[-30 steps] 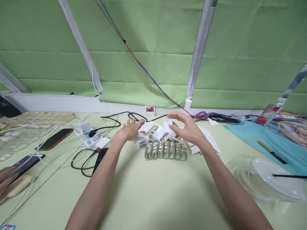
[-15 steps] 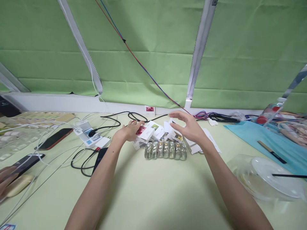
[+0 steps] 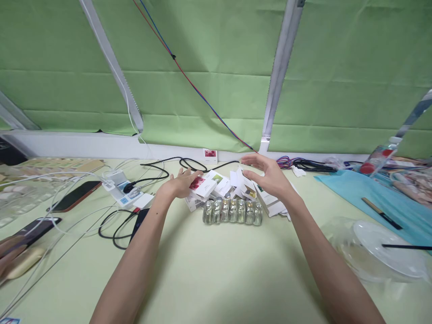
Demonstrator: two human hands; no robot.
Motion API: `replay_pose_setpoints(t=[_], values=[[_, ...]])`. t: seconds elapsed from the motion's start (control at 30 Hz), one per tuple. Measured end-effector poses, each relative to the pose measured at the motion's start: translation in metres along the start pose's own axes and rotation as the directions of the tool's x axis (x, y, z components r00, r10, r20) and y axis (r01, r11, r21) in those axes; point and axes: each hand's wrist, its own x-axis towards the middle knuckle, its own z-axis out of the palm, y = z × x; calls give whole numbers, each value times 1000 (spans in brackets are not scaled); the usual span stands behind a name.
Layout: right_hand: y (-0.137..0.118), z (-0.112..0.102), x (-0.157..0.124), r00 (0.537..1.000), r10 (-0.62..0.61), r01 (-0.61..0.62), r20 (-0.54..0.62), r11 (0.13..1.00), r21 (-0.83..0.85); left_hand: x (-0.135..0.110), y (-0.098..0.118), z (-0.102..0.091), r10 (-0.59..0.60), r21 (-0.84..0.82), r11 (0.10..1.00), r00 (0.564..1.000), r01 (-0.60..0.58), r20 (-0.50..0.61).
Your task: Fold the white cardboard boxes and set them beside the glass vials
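Several small glass bottles (image 3: 232, 213) stand side by side in a row on the pale green table. Behind them lies a heap of small white boxes, among them a box with red flowers (image 3: 203, 186) and a box with a green picture (image 3: 220, 183). My left hand (image 3: 181, 183), its fingers spread, rests at the left end of the heap against the red-flowered box. On the right, my right hand (image 3: 268, 175) curves over a white box (image 3: 270, 202), thumb and fingers apart, with nothing between them. An opened box (image 3: 248, 191) shows beside its thumb.
A power strip (image 3: 121, 186) with cables and phones lie to the left, where another person's hand (image 3: 10, 256) shows. To the right are a lidded plastic tub (image 3: 381, 249), a blue cloth (image 3: 354, 193) and a knife (image 3: 381, 213). A small flowered box (image 3: 210, 155) leans at the wall.
My right hand has shifted slightly to the right and down, pulling in over the white papers and boxes beside it. My left hand stays nearly in place, and the bottles stand as before.
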Motion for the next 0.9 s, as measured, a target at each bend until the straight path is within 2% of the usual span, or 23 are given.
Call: replay_pose_setpoints(t=[0.3, 0.43, 0.53, 0.6, 0.7, 0.77, 0.83, 0.9], values=[[9, -4, 1, 999, 34, -34, -17, 999, -2, -9, 4, -8, -80, 64, 995, 996, 82, -37], [29, -11, 4, 994, 103, -106, -38, 992, -64, -18, 5, -13, -33, 61, 997, 996, 37, -79], [50, -16, 7, 985, 163, -171, -56, 970, -174, -24, 9, -16, 51, 31, 998, 983, -47, -175], [63, -19, 8, 976, 204, -218, -79, 938, -268, -28, 16, -17, 182, -14, 981, 946, -193, -267], [74, -21, 9, 966, 236, -258, -104, 905, -338, -31, 34, -13, 372, -45, 901, 823, -431, -429], [78, -22, 9, 951, 282, -308, -124, 870, -386, -31, 48, -7, 443, -53, 848, 761, -527, -473], [80, -22, 9, 923, 353, -381, -151, 797, -469, -29, 62, 0, 522, -44, 783, 694, -621, -495], [82, -23, 9, 892, 415, -442, -179, 715, -541, -24, 72, 7, 557, -62, 748, 676, -661, -484]])
